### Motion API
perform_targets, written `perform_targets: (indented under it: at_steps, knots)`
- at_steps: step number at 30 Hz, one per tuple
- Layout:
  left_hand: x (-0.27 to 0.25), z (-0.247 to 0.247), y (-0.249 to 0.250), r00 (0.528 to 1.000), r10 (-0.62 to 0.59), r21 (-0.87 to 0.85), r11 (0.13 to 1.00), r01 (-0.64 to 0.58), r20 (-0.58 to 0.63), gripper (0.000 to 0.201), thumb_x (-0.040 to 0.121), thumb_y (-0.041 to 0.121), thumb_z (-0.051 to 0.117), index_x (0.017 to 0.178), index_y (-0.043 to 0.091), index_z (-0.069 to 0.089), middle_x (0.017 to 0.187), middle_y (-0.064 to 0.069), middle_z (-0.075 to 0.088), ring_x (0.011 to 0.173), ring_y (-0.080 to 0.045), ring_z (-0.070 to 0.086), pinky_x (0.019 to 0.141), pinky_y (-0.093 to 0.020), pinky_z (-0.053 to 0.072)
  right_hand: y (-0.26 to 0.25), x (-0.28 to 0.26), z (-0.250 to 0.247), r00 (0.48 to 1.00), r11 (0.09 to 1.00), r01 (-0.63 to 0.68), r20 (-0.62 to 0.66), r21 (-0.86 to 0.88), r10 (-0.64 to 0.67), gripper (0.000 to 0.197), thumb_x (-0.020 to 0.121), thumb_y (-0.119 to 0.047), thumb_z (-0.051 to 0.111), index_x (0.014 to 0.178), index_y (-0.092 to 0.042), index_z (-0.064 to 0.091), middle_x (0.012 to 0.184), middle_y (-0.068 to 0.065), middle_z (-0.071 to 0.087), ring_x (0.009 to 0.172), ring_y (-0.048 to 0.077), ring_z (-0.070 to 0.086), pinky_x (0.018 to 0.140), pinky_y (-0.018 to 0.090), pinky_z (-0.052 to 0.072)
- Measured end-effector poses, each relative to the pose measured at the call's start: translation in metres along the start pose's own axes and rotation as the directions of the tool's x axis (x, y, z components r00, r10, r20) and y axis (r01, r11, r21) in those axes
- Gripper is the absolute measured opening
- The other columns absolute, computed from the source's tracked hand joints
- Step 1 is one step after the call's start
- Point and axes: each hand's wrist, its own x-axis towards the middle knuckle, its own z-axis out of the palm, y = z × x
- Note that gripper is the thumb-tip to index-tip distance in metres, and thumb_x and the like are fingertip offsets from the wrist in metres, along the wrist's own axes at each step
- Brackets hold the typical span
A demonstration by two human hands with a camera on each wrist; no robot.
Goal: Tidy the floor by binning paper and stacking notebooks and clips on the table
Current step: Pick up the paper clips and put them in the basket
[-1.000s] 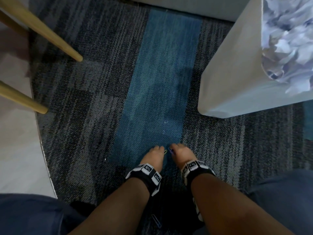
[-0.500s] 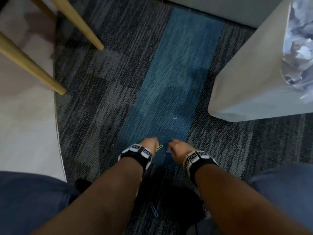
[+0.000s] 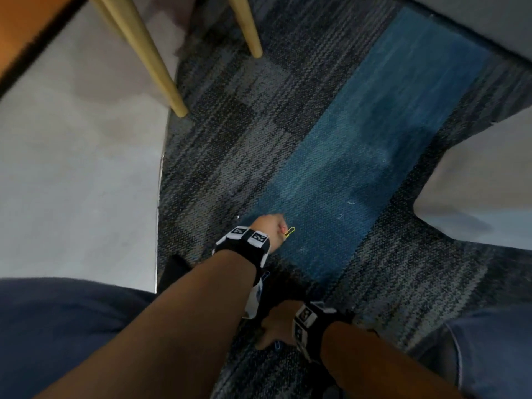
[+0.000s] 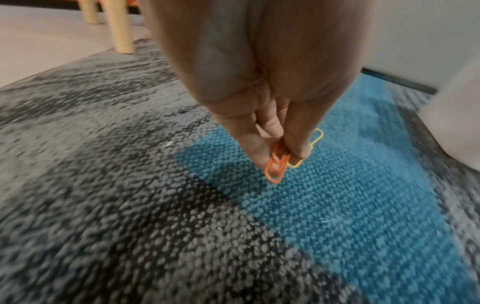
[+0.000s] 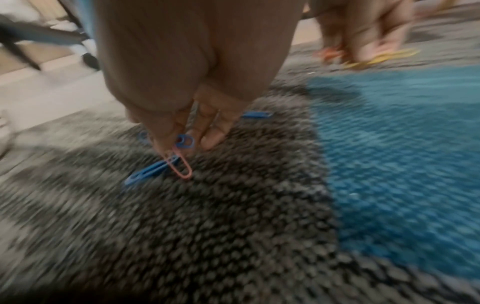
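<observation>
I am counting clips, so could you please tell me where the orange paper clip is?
The orange paper clip is pinched in the left hand, beside a yellow clip, above the blue carpet strip.

Office-type room you're crouched in: grey-and-blue carpet tiles (image 3: 331, 145), coloured paper clips (image 4: 278, 164), pale wooden furniture legs (image 3: 161, 67).

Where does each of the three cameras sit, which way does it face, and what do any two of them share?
Head: worn on the head, faces down at the carpet; both forearms, left hand and right hand show.
Left wrist: looks along the left hand at its fingers pinching an orange clip and a yellow clip.
Right wrist: looks along the right hand, which pinches a pink clip; blurred.
Shared: head and left wrist both show the yellow clip.
</observation>
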Motion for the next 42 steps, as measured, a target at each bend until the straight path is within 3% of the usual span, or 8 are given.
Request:
perform_targets:
  at_steps: [4,8,13,16,20,25,38,42]
  knots:
    - [-0.004,0.0,-0.018,0.996,-0.055,-0.113,0.992,0.062,0.07,0.013,0.089,0.009,0.052,0.082,0.021,0.051,0.097,-0.015,0.063,0.092,-0.033,0.061,0.082,-0.042,0.048,0.001,0.011,0.01,0.985,0.987,-0.132,0.121,0.095,0.12,0.062,0.099,-0.049,0.037,0.15,-0.019,0.02,0.156,0.01,0.022,0.139,0.034,0.028,0.112,0.049,0.03]
    - [-0.016,0.011,-0.04,0.995,-0.1,-0.114,0.988,0.102,0.026,0.015,0.088,0.007,0.053,0.101,0.008,0.06,0.104,-0.018,0.068,0.098,-0.032,0.063,0.08,-0.035,0.047,0.014,0.005,0.005,0.982,0.963,-0.191,0.039,0.19,0.187,0.049,0.097,-0.039,0.04,0.141,-0.016,0.038,0.144,0.013,0.042,0.127,0.036,0.045,0.106,0.048,0.039]
    - [-0.03,0.029,-0.067,0.958,-0.108,0.111,0.99,0.081,0.264,0.03,0.092,0.006,0.053,0.12,0.012,0.056,0.127,-0.014,0.057,0.114,-0.032,0.055,0.09,-0.033,0.044,0.025,-0.008,-0.008,0.966,0.959,-0.165,-0.158,0.233,0.204,0.04,0.101,-0.03,0.032,0.127,-0.008,0.053,0.133,0.013,0.054,0.119,0.034,0.051,0.103,0.045,0.041]
    - [-0.038,0.043,-0.071,0.946,-0.107,0.175,0.983,0.054,0.307,0.031,0.092,0.006,0.051,0.122,0.012,0.055,0.127,-0.014,0.057,0.116,-0.031,0.054,0.09,-0.032,0.043,0.034,-0.013,-0.016,0.95,0.969,-0.145,-0.246,0.198,0.192,0.04,0.101,-0.03,0.031,0.127,-0.01,0.054,0.132,0.011,0.055,0.119,0.032,0.052,0.101,0.041,0.04]
    - [-0.038,0.052,-0.062,0.954,-0.091,0.232,0.972,0.023,0.285,0.025,0.097,0.017,0.045,0.12,0.009,0.053,0.126,-0.016,0.057,0.115,-0.031,0.055,0.091,-0.033,0.041,0.053,-0.028,-0.031,0.872,0.962,-0.17,-0.423,0.216,0.248,0.035,0.099,-0.024,0.041,0.127,-0.007,0.053,0.131,0.016,0.052,0.121,0.035,0.051,0.102,0.044,0.042]
    - [-0.031,0.055,-0.054,0.976,-0.027,0.285,0.958,-0.037,0.218,0.035,0.097,0.027,0.045,0.124,0.005,0.051,0.129,-0.018,0.055,0.119,-0.031,0.052,0.096,-0.032,0.037,0.073,-0.04,-0.04,0.792,0.919,-0.186,-0.501,0.348,0.35,0.034,0.098,-0.019,0.04,0.128,-0.01,0.052,0.131,0.013,0.048,0.122,0.031,0.05,0.099,0.04,0.042]
    - [-0.016,0.059,-0.041,0.95,-0.056,0.343,0.938,-0.056,0.307,0.025,0.095,0.008,0.041,0.111,-0.001,0.059,0.12,-0.021,0.06,0.109,-0.033,0.057,0.088,-0.036,0.045,0.101,-0.045,-0.04,0.611,0.807,-0.144,-0.59,0.573,0.528,0.03,0.094,-0.006,0.04,0.119,-0.011,0.056,0.125,0.014,0.052,0.112,0.033,0.054,0.09,0.037,0.044]
    - [-0.01,0.041,-0.04,0.947,-0.14,0.213,0.974,0.079,0.29,0.017,0.089,0.008,0.046,0.085,0.006,0.063,0.101,-0.025,0.064,0.076,-0.033,0.058,0.072,-0.038,0.046,0.106,-0.05,-0.047,0.569,0.786,-0.105,-0.612,0.609,0.55,0.032,0.094,-0.006,0.04,0.121,-0.011,0.056,0.124,0.013,0.053,0.112,0.032,0.053,0.091,0.035,0.042]
